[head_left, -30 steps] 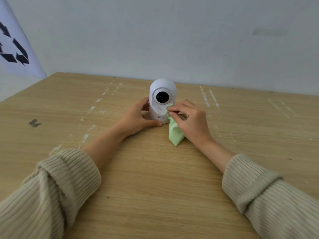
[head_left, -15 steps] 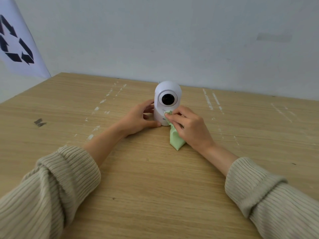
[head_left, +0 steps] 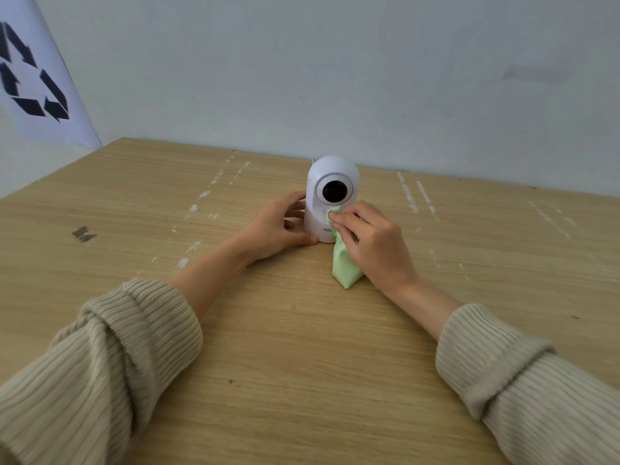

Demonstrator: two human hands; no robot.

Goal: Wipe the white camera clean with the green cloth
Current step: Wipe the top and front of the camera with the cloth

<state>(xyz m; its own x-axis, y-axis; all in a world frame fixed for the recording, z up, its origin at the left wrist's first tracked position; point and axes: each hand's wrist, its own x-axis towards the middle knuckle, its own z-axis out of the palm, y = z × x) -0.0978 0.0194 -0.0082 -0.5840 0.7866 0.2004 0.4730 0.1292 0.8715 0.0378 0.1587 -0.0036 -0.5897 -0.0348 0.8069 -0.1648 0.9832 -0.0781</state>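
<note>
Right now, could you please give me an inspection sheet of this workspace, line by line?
Surface: wooden table, scuffed with pale streaks and one dark mark at the left.
Job's things: white camera upright near the far edge, lens facing the wearer; green cloth pressed to its front below the lens, the tail trailing onto the table.
Clutter: nothing seen.
Grip: left hand steadies the camera's base from its left side; right hand pinches the cloth against the camera.
Cables: nothing seen.
Surroundings: plain pale wall behind; white sheet with recycling arrows at upper left.
</note>
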